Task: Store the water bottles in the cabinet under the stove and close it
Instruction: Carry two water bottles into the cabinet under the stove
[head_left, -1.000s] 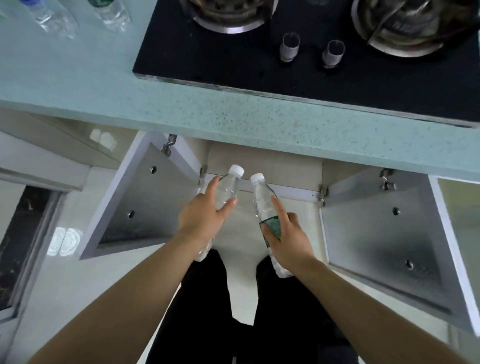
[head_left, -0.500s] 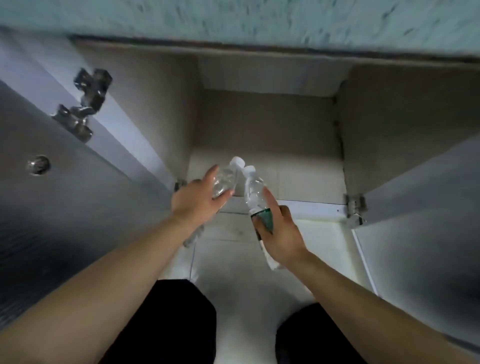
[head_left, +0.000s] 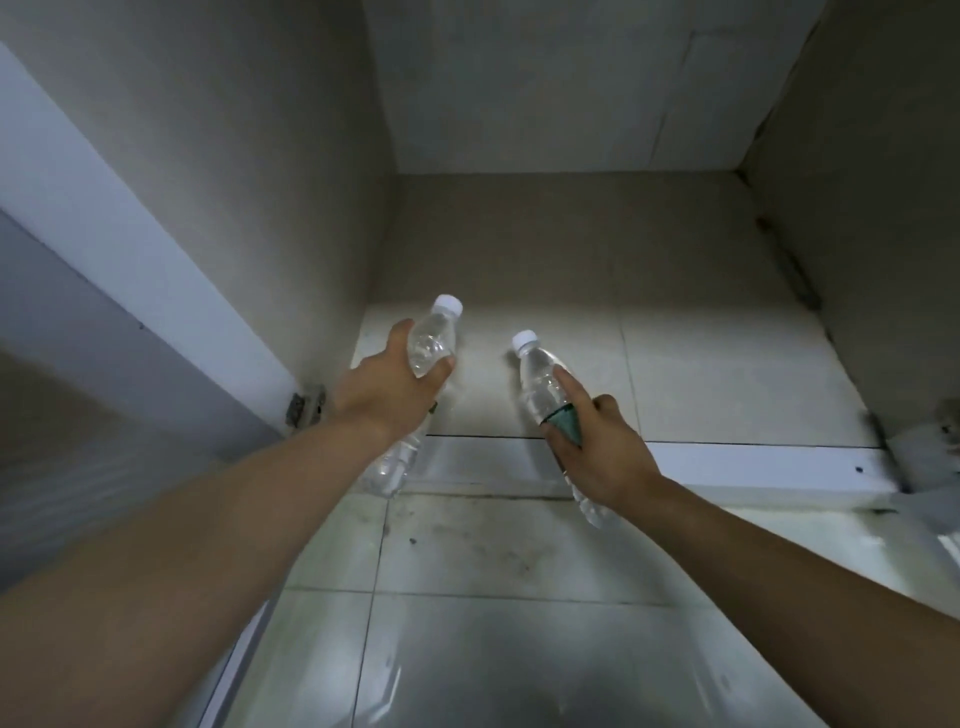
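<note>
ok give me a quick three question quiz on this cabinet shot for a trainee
1. True or false: the left hand is empty.
2. The caps on both bottles are: A white, B red, C blue.
3. Fill in: the green-labelled bottle is gripped by the ___ hand.
Key: 1 false, it grips a clear bottle. 2 A. 3 right, the right hand.

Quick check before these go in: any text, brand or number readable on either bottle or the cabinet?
No readable text.
green label on the right bottle: mostly hidden by the right hand, blurred, unreadable.
left bottle in the left hand: no label shows.
cabinet: no markings.
</note>
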